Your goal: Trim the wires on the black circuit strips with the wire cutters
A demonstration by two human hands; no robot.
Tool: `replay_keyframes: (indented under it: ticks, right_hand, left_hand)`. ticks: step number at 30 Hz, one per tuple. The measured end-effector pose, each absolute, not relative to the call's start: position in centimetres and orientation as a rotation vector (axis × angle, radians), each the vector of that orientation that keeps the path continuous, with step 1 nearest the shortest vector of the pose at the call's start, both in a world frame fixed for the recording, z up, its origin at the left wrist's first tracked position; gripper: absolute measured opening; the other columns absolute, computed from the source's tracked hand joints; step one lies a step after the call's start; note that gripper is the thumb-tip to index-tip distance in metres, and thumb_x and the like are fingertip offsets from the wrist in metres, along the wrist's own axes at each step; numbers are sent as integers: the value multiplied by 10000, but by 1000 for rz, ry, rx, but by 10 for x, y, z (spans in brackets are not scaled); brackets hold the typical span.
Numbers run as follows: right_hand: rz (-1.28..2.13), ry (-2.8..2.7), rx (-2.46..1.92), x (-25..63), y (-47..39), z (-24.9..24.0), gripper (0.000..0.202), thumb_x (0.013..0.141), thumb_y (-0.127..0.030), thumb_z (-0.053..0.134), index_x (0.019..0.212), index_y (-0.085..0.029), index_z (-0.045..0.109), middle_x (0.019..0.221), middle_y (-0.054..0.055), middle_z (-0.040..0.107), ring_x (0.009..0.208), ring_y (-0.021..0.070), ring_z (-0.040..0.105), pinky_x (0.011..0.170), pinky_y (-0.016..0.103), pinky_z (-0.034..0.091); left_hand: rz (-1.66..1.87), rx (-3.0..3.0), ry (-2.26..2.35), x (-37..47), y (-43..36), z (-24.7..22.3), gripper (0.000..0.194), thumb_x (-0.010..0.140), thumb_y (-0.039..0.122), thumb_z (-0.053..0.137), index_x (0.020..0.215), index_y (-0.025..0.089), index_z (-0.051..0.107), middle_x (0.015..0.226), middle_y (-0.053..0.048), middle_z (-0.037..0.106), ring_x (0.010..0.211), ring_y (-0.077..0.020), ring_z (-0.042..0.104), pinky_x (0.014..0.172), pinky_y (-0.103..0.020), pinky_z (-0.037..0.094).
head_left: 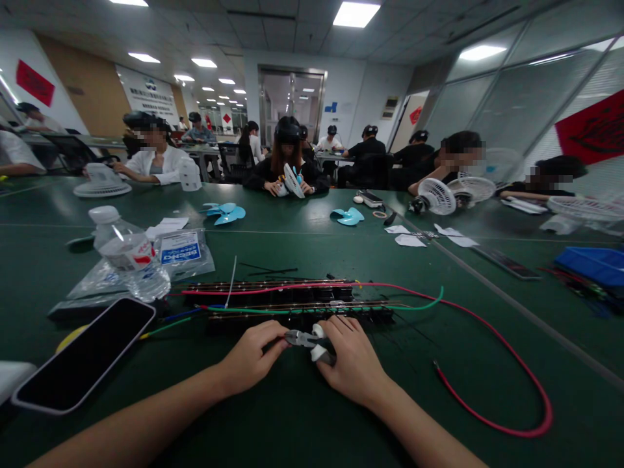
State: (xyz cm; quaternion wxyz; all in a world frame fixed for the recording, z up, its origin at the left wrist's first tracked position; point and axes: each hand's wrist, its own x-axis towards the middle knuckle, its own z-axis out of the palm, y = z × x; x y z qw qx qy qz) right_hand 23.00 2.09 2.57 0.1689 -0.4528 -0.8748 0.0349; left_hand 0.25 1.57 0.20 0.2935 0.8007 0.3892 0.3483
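Observation:
My right hand (348, 354) is wrapped round the handles of a pair of cutting pliers (301, 338), which have white and dark grips and point left. At the tip of the jaws, my left hand (256, 356) is closed in a pinch; what sits between its fingertips, if anything, is too small to make out. Just beyond both hands lie two long black strips (297, 317) with metal contacts. A red cable (511, 344) runs over the far strip and loops round to the right. Along the near strip lies a green wire (416, 306). One white cable tie (231, 283) sticks up at the left.
To my left are a phone (90, 351), a plastic bottle (129, 253) and a clear bag (188, 253). Blue fan blades (224, 212) lie farther back. A blue tray (592, 265) stands at the right. Several people sit across the table, one holding a small fan (293, 181).

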Motion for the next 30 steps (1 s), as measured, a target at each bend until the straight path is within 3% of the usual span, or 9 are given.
replay_keyframes:
  ticks: [17, 23, 30]
  right_hand:
    - [51, -2519, -1355, 227, 22, 20, 237, 735, -235, 587, 953, -169, 520, 947, 85, 563, 850, 217, 500, 765, 351, 397]
    - [-64, -2537, -1333, 226, 20, 22, 217, 730, -246, 590, 919, -169, 515, 969, 110, 558, 918, 248, 480, 823, 387, 372]
    - [-53, -2549, -1404, 227, 19, 17, 228, 739, -255, 574, 942, -171, 514, 909, 87, 588, 815, 220, 511, 727, 335, 377]
  left_hand:
    - [935, 2152, 1033, 2, 16, 0, 162, 912, 203, 487, 968, 164, 633, 890, -57, 644, 818, -172, 584, 751, -317, 474]
    - [906, 2137, 1045, 2, 15, 2, 146, 899, 172, 484, 942, 165, 623, 875, -45, 634, 800, -167, 578, 731, -306, 467]
    - [899, 2137, 1041, 2, 15, 4, 130, 893, 155, 481, 896, 160, 611, 848, -36, 619, 776, -159, 569, 714, -299, 458]
